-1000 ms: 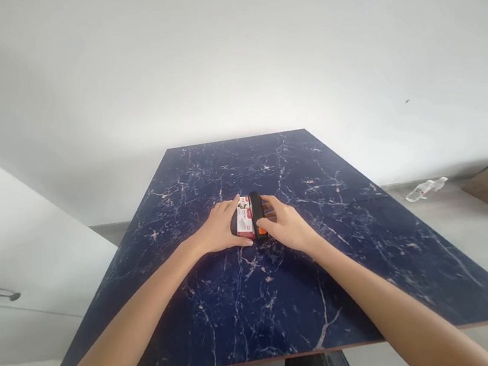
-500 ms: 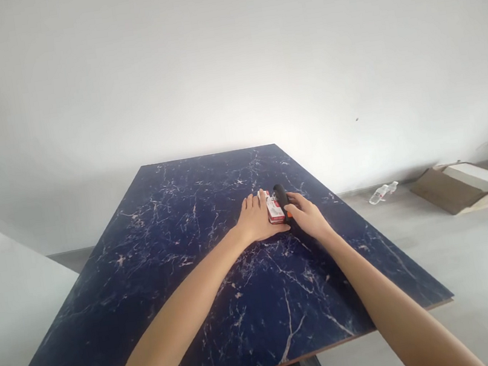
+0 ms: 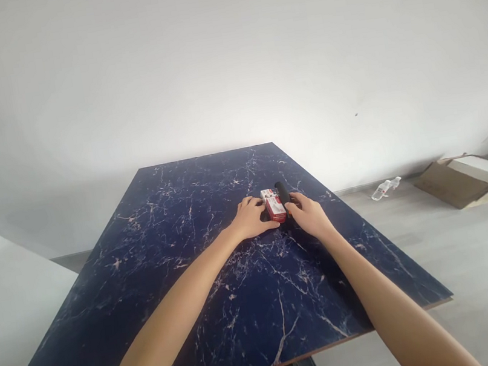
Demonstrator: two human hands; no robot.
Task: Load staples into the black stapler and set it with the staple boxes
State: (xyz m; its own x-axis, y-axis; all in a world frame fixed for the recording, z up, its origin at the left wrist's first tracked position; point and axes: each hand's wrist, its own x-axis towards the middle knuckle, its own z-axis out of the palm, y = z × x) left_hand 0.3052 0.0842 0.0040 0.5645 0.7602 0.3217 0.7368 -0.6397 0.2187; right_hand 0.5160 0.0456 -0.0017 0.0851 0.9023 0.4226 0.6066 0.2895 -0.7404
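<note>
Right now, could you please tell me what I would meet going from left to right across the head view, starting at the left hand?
Left hand, red-and-white box, black object, right hand, clear plastic item, cardboard box.

Table (image 3: 226, 308) is veined white on dark blue; box (image 3: 276, 207) is printed red and white; slim object (image 3: 281, 192) is coloured black, marked orange; carton (image 3: 450, 183) is coloured brown.

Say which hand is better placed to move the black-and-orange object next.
Probably the right hand: it touches the black-and-orange object, while the red-and-white box lies between that and the left hand.
</note>
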